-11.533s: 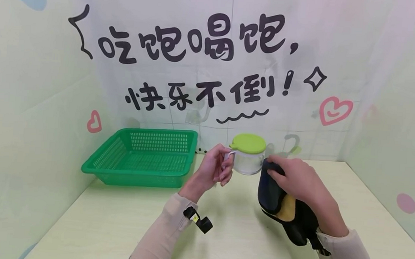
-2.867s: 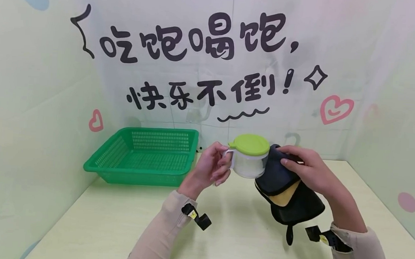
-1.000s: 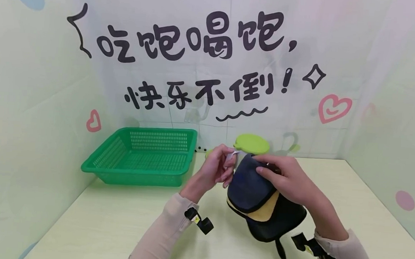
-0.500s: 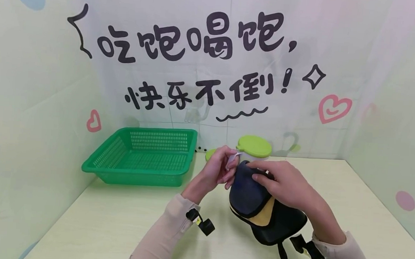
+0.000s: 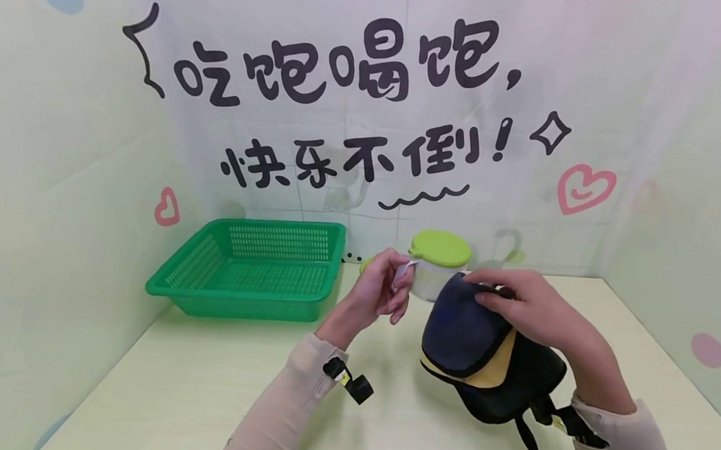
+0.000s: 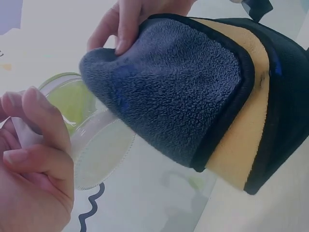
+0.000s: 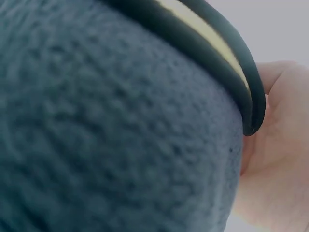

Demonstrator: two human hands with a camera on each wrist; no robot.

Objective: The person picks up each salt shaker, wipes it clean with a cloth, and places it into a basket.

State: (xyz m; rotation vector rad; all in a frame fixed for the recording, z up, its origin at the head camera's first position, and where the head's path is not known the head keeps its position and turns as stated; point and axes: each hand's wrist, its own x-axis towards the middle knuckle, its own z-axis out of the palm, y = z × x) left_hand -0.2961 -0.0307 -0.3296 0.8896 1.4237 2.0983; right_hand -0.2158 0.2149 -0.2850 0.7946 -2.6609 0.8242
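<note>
My left hand (image 5: 378, 291) grips the white handle of a clear seasoning jar (image 5: 428, 281) with a lime-green lid (image 5: 439, 248), holding it upright above the table. In my right hand (image 5: 532, 308), fingers and thumb pinch a folded cleaning cloth (image 5: 462, 331), dark blue plush with yellow layers and black edging. The cloth hangs down in front of the jar's lower right side and hides part of it. In the left wrist view the cloth (image 6: 174, 92) overlaps the jar (image 6: 104, 150); whether they touch I cannot tell. Plush cloth (image 7: 116, 125) fills most of the right wrist view.
A green perforated basket (image 5: 244, 306) stands at the back left of the pale wooden table (image 5: 201, 394). Behind my left hand shows a bit of another lime-green thing (image 5: 366, 263), mostly hidden. A printed curtain (image 5: 317, 126) encloses the back and both sides.
Over the last second the cloth, held by my right hand, has moved right from in front of the jar, so more of the jar shows. My left hand keeps its hold on the handle.
</note>
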